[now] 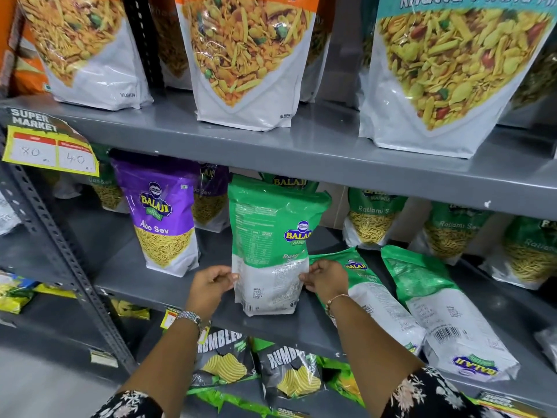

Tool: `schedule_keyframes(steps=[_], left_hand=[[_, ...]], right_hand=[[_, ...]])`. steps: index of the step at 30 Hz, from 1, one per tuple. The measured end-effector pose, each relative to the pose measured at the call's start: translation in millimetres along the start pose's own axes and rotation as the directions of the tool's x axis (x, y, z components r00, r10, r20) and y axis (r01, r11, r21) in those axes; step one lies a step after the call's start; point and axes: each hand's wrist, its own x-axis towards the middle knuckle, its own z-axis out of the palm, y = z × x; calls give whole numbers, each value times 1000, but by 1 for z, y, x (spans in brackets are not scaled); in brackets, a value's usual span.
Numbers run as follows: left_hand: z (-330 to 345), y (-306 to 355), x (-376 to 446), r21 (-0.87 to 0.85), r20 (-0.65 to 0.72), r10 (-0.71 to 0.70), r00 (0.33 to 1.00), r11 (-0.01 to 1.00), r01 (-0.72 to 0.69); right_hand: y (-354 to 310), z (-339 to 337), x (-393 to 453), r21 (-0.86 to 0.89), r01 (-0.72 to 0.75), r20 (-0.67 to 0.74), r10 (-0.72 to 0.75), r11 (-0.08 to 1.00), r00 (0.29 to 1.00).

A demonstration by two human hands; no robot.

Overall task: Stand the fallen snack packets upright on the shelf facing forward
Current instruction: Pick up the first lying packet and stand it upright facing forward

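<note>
The grey shelf (168,285) crosses mid-frame. At centre, your green packet (271,245) stands upright on it, back panel facing you. Two fallen packets (428,309) lie flat at lower right. Your left hand (212,283) and right hand (324,280) pinch the upright packet's lower edges.

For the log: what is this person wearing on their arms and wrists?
Both hands are bare, no gloves. The left hand has a silver metal link watch on its wrist. The right hand has a thin gold-coloured bangle on its wrist. Both forearms are uncovered up to dark sleeves with a pale floral print near the elbows.
</note>
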Motion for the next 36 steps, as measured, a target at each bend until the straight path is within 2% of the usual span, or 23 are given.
schedule_keyframes(steps=[4, 6, 10, 14, 16, 18, 20, 26, 30, 33, 36], left_hand=[[2, -6, -1, 26, -69, 39, 997, 999, -38], [3, -7, -4, 28, -100, 52, 994, 998, -50], [4, -9, -10, 14, -92, 49, 995, 999, -48], [5, -6, -14, 45, -79, 49, 996, 998, -45], [6, -5, -16, 57, -77, 52, 996, 997, -48], [7, -3, -20, 83, -84, 58, 995, 995, -51], [7, -2, -24, 94, -112, 53, 992, 995, -42], [10, 0, -38, 57, -178, 30, 984, 998, -20], [17, 13, -37, -6, -180, -12, 984, 1000, 11], [32, 28, -30, -104, -201, -83, 976, 993, 62], [41, 30, -20, -44, -258, -89, 962, 996, 80]], right_hand=[[1, 14, 1, -146, -10, -64, 1, 989, 998], [5, 25, -8, -111, -46, -88, 36, 993, 995], [31, 41, -24, 19, -97, 65, 95, 995, 993], [29, 37, -40, -8, -78, 104, 78, 997, 992], [19, 33, -52, -68, -39, 28, 41, 997, 999], [13, 35, -67, -51, -12, -83, 8, 999, 996], [12, 47, -85, -43, 11, -124, -16, 999, 992], [15, 71, -102, -92, 145, 31, -143, 985, 989], [-1, 77, -87, -103, 132, 128, -118, 986, 985], [-13, 84, -74, -71, 81, 113, -73, 994, 991], [-1, 95, -51, -6, 92, 78, -91, 996, 993]])
